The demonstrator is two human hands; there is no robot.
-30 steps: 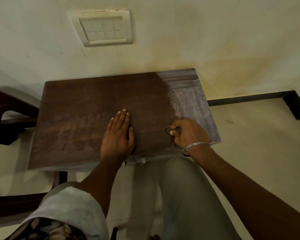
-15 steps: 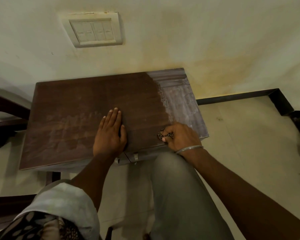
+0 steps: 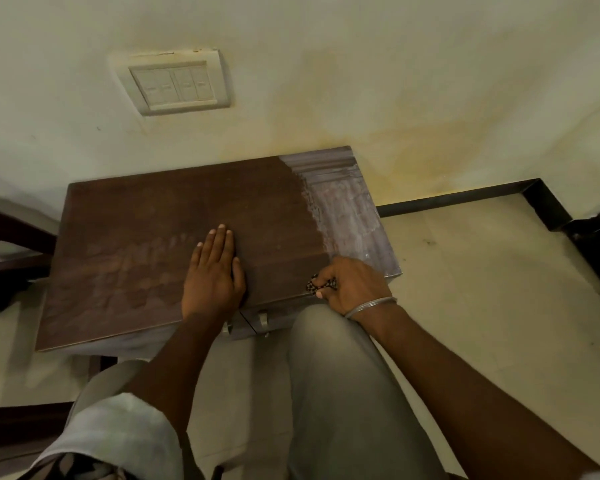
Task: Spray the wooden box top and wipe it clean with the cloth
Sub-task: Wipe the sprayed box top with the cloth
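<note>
Wiping now: left hand [image 3: 212,276] flat and unclenched on the wooden box top [image 3: 187,244], right hand [image 3: 352,285] clenching the cloth [image 3: 321,285] low centre-right (dusty pale strip [image 3: 350,216] at right surely next).

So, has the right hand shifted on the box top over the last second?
Yes. The right hand, shut on the cloth, has slid toward the front edge of the box top, away from the dusty patch.

a white switch plate [image 3: 176,85] sits on the stained cream wall [image 3: 395,64]. dark skirting [image 3: 458,199] edges the pale tiled floor [image 3: 482,289]. a dark wooden chair [image 3: 11,258] stands at left.
</note>
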